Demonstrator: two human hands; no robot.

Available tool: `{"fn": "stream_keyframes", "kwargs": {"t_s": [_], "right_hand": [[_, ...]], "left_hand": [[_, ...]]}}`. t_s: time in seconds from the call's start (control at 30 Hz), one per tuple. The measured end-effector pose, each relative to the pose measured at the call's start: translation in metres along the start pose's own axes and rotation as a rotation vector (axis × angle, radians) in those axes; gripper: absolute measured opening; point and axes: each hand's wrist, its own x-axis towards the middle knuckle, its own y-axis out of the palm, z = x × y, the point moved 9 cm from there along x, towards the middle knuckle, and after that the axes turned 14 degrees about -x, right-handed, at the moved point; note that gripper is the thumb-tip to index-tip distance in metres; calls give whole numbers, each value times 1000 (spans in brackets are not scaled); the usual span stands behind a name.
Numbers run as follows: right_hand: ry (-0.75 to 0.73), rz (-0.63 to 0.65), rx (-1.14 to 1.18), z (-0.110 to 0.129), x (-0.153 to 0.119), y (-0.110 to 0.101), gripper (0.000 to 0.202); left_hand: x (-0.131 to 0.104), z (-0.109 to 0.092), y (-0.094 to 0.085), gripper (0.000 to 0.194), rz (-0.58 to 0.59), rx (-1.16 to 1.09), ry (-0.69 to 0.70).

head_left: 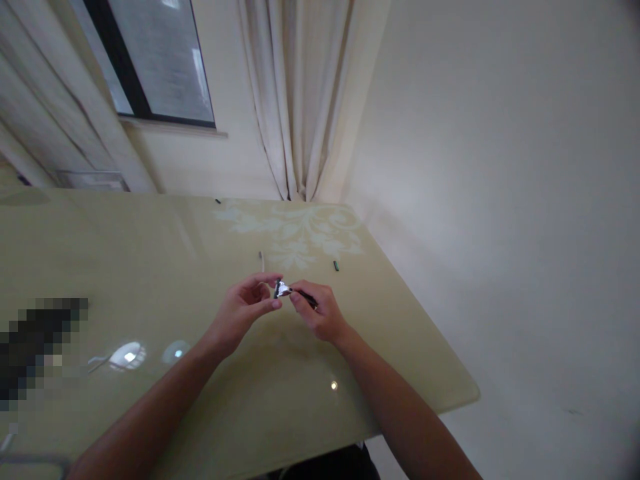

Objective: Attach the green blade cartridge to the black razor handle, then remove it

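A razor (283, 289) with a silvery neck and a dark handle is held above the table between my two hands. My right hand (320, 310) is closed round the handle, its thumb and index finger near the neck. My left hand (243, 307) pinches the ends of the razor's dark head between thumb and fingertips. Beyond my hands, a small dark strip (336, 265) lies on the right side of the tabletop. What looks like a toothbrush (261, 259), white with a grey tip, lies just behind my left hand, which partly hides it.
The pale green glossy table (200, 260) has a white floral pattern at its far right corner. Another small dark piece (217, 201) lies by the far edge. A blurred dark object (35, 347) is at left. A wall (500, 200) borders the right; curtains (300, 100) hang behind.
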Motion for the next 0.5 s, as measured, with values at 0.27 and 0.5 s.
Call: {"fn": "stream_keyframes", "kwargs": {"t_s": [0.27,0.5], "right_hand": [[-9,3,-11,2,1,0,30],[-27,15,-55,4,1,0,34]], "left_hand": [[-1,0,0,49,-33,13,-2],[-4,-3,0,47,-64,27,2]]}}
